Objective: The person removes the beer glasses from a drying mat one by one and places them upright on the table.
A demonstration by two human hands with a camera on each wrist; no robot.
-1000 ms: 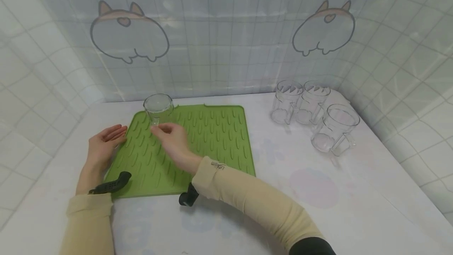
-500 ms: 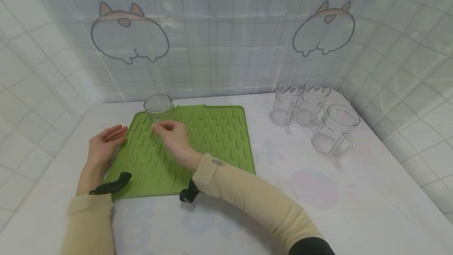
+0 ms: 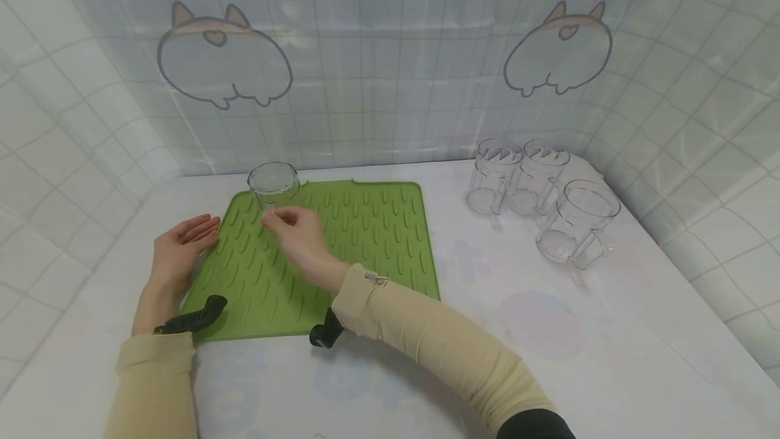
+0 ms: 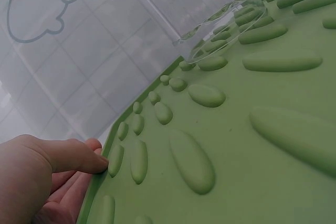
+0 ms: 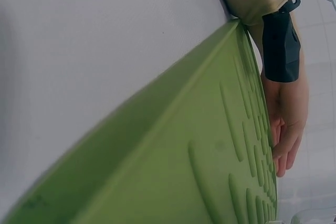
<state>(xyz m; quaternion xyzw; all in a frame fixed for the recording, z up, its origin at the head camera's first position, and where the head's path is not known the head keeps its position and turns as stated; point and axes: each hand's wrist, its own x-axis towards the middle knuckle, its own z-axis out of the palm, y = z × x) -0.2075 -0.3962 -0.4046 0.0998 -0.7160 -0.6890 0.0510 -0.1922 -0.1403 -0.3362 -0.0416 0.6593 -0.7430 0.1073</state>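
Observation:
A clear glass mug (image 3: 274, 185) stands on the back left corner of a green ridged mat (image 3: 372, 242). My right hand (image 3: 302, 239) pinches the mug's handle between thumb and fingers, coming from the front right. The left wrist view shows the lower part of this mug (image 4: 228, 35) over the mat's raised ridges. My left hand (image 3: 177, 249) lies beside the mat's left edge with relaxed fingers. Its thumb (image 4: 79, 156) touches the edge in the left wrist view. The right wrist view shows the mat (image 5: 210, 124) edge-on, with my left hand (image 5: 290, 108) beyond it.
Three more clear glass mugs stand upright at the right: one behind left (image 3: 485, 181), another close beside it (image 3: 531, 181), a third nearer the front (image 3: 573, 222). A tiled-pattern wall covering (image 3: 390, 87) rises behind the white table (image 3: 487, 324) and at both sides.
My right hand has shifted very slightly back and right at the mug's handle, mostly in the first half second. The mug and my left hand have stayed practically in place.

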